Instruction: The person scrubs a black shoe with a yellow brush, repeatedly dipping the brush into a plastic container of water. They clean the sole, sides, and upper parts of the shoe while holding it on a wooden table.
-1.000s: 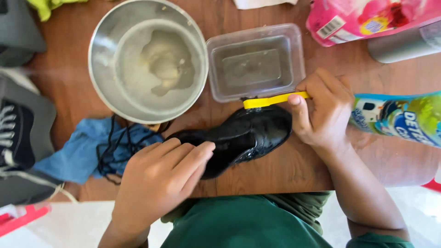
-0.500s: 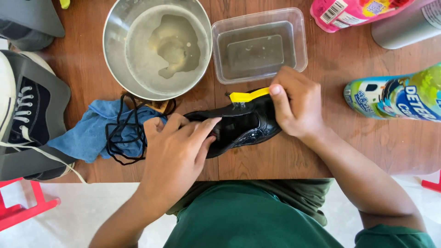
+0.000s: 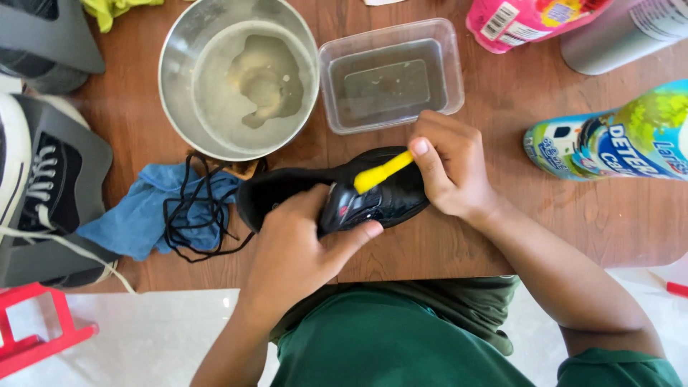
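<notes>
1. The left hand (image 3: 301, 247) covers the middle of the black shoe (image 3: 373, 197); the brush's bristles are hidden.
2. The shoe lies near the surface's (image 3: 502, 236) front edge, below the clear tub (image 3: 390, 75).
3. Glossy and wet, the shoe is clasped by the left grip; the right hand (image 3: 448, 168) pinches a yellow brush (image 3: 381, 173).
</notes>
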